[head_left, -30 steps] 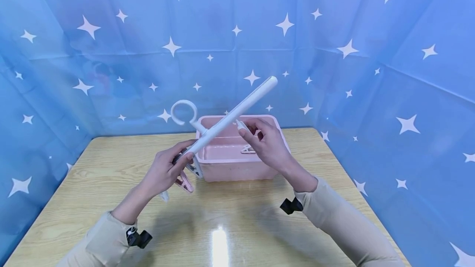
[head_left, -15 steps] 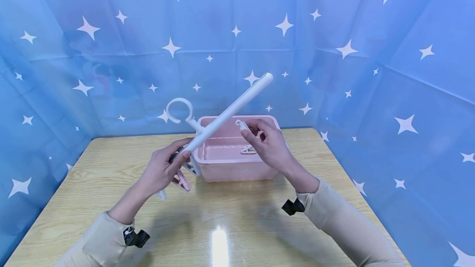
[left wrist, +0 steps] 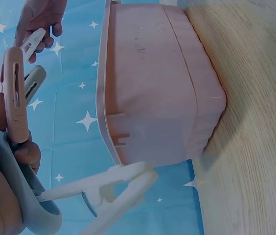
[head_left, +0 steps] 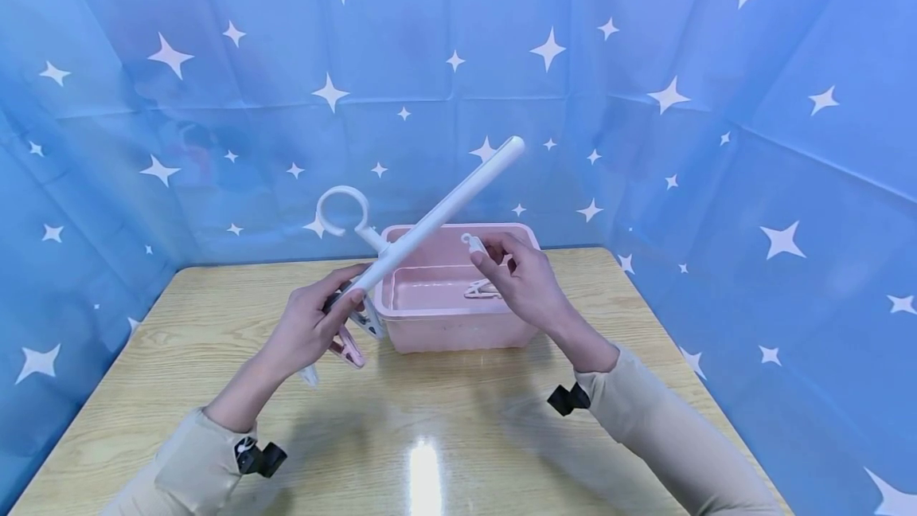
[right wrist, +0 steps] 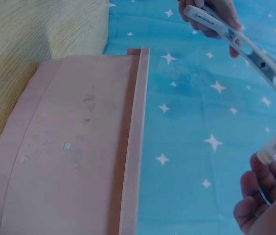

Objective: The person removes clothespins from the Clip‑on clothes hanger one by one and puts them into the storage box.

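Note:
My left hand [head_left: 311, 325] grips a white plastic clothes hanger [head_left: 438, 220] near its lower end, its bar slanting up to the right and its round hook to the left. On the hanger hang a pink clothespin [left wrist: 15, 98], a grey clothespin [left wrist: 35, 81] and a white clothespin [left wrist: 99, 188], clearest in the left wrist view. To the right of the bar, my right hand [head_left: 528, 281] pinches another white clothespin [head_left: 474, 244] between thumb and fingers, a small ring at its top. That clothespin is apart from the bar, over the bin.
A pink plastic bin [head_left: 458, 333] stands at the table's far side, below both hands. At least one pale clothespin [head_left: 480, 290] lies inside, partly hidden by my right hand. Blue star-patterned cloth [head_left: 401, 38] rises behind the wooden table [head_left: 215, 317] and along its sides.
My left hand and the hanger have shifted slightly left, the bar's far end rising a little. My right hand with its clothespin has moved slightly right, widening the gap to the bar.

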`<state>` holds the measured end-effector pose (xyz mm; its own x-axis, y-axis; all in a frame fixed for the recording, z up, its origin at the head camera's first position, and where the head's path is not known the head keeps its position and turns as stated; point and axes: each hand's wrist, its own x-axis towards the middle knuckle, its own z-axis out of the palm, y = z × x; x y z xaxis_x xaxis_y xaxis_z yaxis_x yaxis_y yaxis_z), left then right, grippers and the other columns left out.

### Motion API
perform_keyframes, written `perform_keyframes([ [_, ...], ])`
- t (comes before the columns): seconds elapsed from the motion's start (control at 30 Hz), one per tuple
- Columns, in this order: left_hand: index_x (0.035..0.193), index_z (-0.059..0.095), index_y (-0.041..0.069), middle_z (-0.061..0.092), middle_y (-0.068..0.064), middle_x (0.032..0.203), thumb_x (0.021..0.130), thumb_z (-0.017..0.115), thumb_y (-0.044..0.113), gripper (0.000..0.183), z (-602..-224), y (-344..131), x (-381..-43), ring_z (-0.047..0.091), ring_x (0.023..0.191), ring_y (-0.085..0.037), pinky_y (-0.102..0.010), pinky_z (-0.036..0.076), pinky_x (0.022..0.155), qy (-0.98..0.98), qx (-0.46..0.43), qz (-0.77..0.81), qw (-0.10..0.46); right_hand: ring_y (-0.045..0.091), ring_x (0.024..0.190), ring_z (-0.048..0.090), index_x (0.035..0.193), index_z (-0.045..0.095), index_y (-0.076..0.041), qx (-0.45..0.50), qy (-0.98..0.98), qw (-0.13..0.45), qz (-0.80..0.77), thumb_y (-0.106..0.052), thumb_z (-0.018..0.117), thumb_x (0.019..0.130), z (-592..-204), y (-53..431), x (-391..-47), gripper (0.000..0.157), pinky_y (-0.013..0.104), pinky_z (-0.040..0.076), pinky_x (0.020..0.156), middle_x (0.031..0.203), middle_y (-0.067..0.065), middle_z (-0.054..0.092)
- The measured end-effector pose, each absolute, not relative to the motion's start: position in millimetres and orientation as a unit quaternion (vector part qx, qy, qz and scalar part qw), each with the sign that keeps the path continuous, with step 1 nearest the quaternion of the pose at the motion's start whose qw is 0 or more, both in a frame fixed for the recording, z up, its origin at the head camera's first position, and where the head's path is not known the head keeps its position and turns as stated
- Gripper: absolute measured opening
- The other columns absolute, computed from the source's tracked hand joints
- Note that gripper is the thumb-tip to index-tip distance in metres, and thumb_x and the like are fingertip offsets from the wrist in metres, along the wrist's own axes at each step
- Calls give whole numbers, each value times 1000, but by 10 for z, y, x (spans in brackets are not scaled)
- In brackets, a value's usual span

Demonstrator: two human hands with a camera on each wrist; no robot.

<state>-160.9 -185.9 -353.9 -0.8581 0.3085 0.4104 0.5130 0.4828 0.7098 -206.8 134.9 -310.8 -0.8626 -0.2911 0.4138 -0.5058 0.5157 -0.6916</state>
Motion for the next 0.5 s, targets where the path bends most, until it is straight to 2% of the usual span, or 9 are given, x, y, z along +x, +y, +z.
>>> perform_keyframes([
  [0.33,147,48,28,62,-9,96,107,47,23,40,-3480,-1861,-1588,67,50,-4,-29,57,45,-846,-245,-462,99,19,82,51,106,62,-18,233,-866,117,427,-46,56,101,-3166,1398,-2120,29,30,41,70,96,-1,57],
  [0.5,146,49,26,63,-6,95,107,48,23,39,-3471,-1856,-1602,65,52,-2,-26,56,47,-856,-247,-438,121,18,83,53,107,62,-19,229,-868,116,426,-44,57,101,-3195,1424,-2150,27,31,42,69,98,-1,58],
])
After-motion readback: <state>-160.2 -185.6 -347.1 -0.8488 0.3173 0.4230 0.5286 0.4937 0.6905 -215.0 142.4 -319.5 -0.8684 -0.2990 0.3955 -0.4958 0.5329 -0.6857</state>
